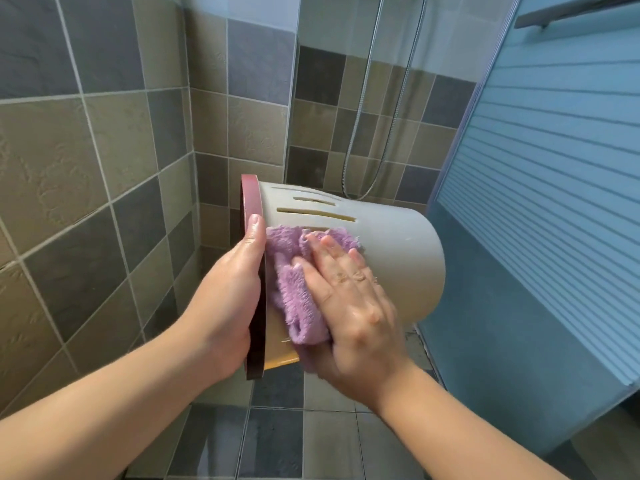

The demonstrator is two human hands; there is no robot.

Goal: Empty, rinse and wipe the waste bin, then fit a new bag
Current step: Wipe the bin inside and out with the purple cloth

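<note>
Your left hand (pixel 230 289) grips the sideways waste bin (pixel 398 258) by its rim, while your right hand (pixel 349 299) presses flat, fingers straight, the purple cloth (pixel 287 289) on it.

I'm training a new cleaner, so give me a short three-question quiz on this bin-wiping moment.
1. True or false: the waste bin stands upright on the floor.
2. Which hand presses the purple cloth against the bin's side?
A. left hand
B. right hand
C. both
3. Fill in: the left hand grips the bin at its dark red ____.

Key: 1 false, it is held on its side in the air. 2 B. 3 rim.
</note>
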